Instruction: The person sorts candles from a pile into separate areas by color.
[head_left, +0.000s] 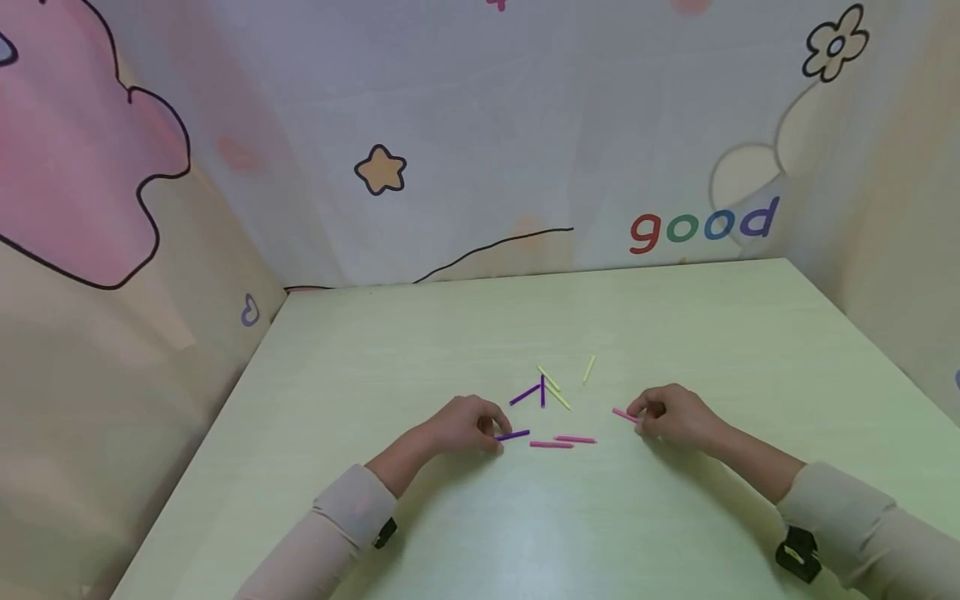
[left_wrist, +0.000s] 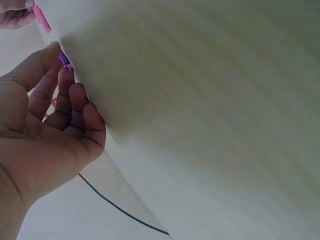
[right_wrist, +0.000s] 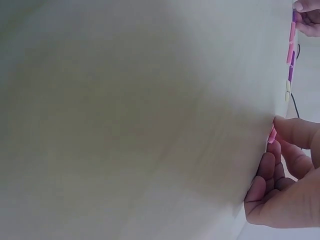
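Observation:
My left hand (head_left: 467, 427) pinches the end of a short purple stick (head_left: 516, 435) between thumb and fingertips, low over the table. In the left wrist view the stick's end (left_wrist: 63, 58) shows between the fingertips. Off to the right, my right hand (head_left: 675, 419) grips a pink stick (head_left: 622, 413), which points left out of the fingers. Between the hands lie two pink sticks (head_left: 551, 445), nearly parallel. Behind them, two purple sticks (head_left: 524, 395) meet at an angle beside two yellow sticks (head_left: 558, 397). A third yellow stick (head_left: 589, 369) lies apart, farther right.
The pale green table (head_left: 420, 333) reaches back to a printed cloth wall (head_left: 480, 167) with drawings and the word "good". More cloth hangs at the left and right sides. A small black device (head_left: 799, 553) sits at the right wrist.

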